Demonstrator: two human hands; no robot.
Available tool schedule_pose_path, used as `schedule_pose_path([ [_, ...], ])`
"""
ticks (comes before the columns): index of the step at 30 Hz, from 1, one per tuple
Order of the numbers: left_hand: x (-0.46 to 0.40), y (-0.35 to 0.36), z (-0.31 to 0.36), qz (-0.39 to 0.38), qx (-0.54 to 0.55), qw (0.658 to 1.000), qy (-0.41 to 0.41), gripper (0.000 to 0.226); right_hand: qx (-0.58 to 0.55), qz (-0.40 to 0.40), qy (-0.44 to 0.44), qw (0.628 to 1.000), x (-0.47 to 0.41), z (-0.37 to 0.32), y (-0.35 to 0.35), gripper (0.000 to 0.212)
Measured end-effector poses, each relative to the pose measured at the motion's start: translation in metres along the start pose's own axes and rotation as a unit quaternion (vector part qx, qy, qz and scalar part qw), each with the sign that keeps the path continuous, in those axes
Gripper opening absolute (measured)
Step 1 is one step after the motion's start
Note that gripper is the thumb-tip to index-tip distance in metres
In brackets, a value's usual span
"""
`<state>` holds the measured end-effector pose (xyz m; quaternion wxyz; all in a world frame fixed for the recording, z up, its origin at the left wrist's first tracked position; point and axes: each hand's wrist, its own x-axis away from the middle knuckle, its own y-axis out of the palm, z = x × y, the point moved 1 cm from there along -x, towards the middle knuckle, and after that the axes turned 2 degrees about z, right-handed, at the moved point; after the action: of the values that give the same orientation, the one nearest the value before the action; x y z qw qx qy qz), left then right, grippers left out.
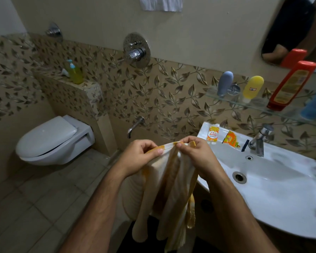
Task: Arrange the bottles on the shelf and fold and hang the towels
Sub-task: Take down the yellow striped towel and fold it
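White towel [161, 3] at 12 o'clock cut by top edge. Blue bottle [315, 105] at 3 o'clock blurred, cut by right edge. Sachet [212, 136] print unreadable.

Both bare forearms reach forward from the lower edge of the view and converge at the towel [171, 179]. The left hand [140, 156] comes in from the left of it, fingers curled over its top hem, thumb pressed flat against the front — a pinch. The right hand [195, 154] sits just to the right, knuckles up, fingertips bunched on the same hem. The two hands are near each other, almost touching, wrists slightly bent — palms turned inward toward the towel.
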<state>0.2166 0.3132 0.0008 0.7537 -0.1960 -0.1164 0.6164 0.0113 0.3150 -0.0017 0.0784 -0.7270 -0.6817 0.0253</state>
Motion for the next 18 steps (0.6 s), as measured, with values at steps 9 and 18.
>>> schedule_pose_path([
  [9,0.004,-0.016,-0.005,0.062,0.071,0.996,0.006,0.008,-0.038,0.008,0.019,0.999,-0.004,-0.005,-0.018,0.007],
  [18,-0.002,-0.006,0.019,0.047,0.038,0.997,0.038,0.005,-0.017,-0.043,0.037,0.998,0.003,-0.003,-0.015,0.022],
])
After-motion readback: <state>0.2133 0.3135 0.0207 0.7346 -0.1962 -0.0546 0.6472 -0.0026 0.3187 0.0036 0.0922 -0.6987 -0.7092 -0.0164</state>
